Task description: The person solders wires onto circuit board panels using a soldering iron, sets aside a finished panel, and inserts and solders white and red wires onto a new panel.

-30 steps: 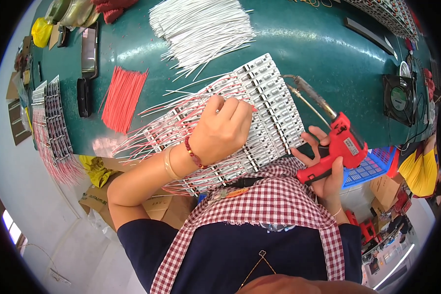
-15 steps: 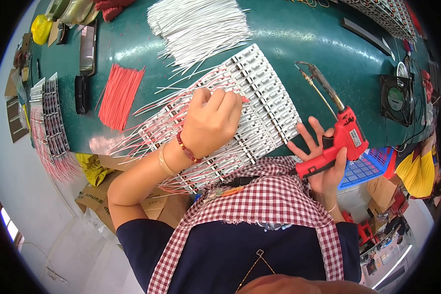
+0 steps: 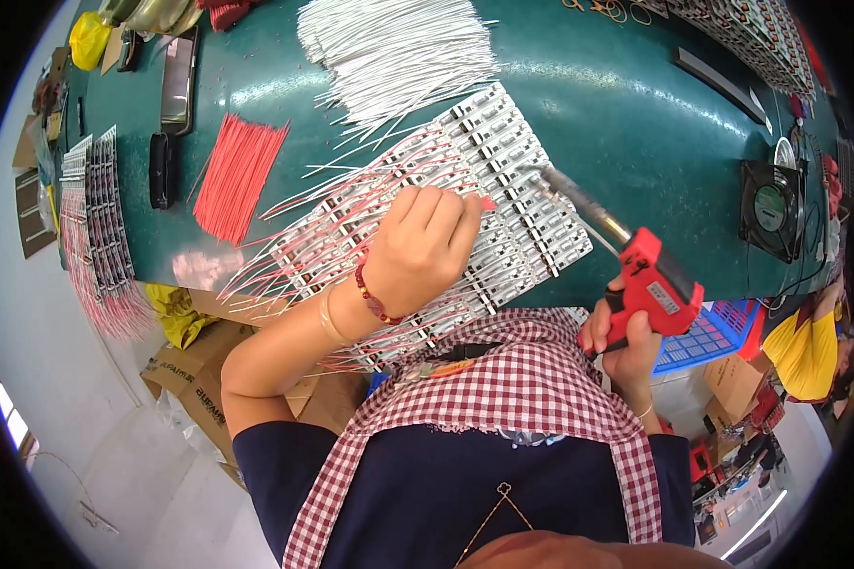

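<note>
Head view: you look down on a dark green table [image 3: 256, 85], your chest in a checked apron at the near edge.
Table: it fills the far half of the picture and bears everything below.
Strip panel: a slanted sheet of white circuit strips [image 3: 503, 180] lies mid-table, running from near left to far right, with red and white leads sticking out on its left side.
White wires: a loose pile of white wires [image 3: 399, 47] lies just beyond the panel, at the far edge.
Red wires: a bundle of red wires [image 3: 232, 171] lies left of the panel, apart from it.
Left stack: more strip panels [image 3: 90, 209] with red leads hang off the table's left edge.
Fan: a small black fan [image 3: 773, 209] sits at the far right.
Left hand: your left hand [image 3: 422, 251] rests on the panel, fingers curled, the fingertips pinching a red wire end [image 3: 487, 202] down on a strip.
Right hand: your right hand [image 3: 626, 346] is closed round the grip of a red soldering gun [image 3: 650, 284]; its metal tip reaches onto the panel's right part, just right of your left fingertips.
</note>
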Action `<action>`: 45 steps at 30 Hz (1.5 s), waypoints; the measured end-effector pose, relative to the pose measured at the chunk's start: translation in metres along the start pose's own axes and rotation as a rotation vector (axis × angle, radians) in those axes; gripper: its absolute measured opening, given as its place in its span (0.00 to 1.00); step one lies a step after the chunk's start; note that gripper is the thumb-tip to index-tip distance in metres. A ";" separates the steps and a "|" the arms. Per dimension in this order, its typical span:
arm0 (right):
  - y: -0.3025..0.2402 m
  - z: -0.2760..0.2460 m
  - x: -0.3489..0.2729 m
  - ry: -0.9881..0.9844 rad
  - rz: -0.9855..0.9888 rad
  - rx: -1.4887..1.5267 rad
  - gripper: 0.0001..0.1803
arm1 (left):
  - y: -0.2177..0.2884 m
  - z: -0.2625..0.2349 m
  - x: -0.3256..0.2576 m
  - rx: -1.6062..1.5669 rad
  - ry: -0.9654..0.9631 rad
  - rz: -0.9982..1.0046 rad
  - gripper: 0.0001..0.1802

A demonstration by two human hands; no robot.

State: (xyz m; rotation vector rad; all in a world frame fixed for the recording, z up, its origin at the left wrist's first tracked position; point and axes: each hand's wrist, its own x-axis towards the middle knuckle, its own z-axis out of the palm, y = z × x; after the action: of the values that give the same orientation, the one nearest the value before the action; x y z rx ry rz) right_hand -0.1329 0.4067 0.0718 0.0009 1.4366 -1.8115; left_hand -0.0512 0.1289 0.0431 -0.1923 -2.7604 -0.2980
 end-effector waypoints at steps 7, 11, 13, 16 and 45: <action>0.016 -0.007 -0.012 -0.019 0.001 -0.254 0.32 | 0.006 -0.001 0.000 -0.050 -0.094 -0.091 0.15; 0.017 -0.008 -0.012 -0.048 0.001 -0.410 0.29 | 0.007 0.001 -0.001 -0.056 -0.093 -0.112 0.15; 0.018 -0.020 -0.016 -0.086 0.040 -0.430 0.21 | 0.007 0.001 0.000 -0.061 -0.091 -0.112 0.15; 0.024 -0.030 -0.018 -0.115 0.039 -0.539 0.12 | 0.005 0.003 0.002 -0.057 -0.062 -0.094 0.10; 0.022 -0.021 -0.023 -0.066 -0.008 -0.406 0.12 | 0.006 -0.004 0.009 0.001 -0.073 -0.118 0.05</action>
State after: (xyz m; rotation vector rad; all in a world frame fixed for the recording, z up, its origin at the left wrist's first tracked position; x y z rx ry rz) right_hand -0.1142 0.4370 0.0570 -0.2692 1.7319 -1.4831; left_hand -0.0574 0.1346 0.0514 -0.0403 -2.8500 -0.3264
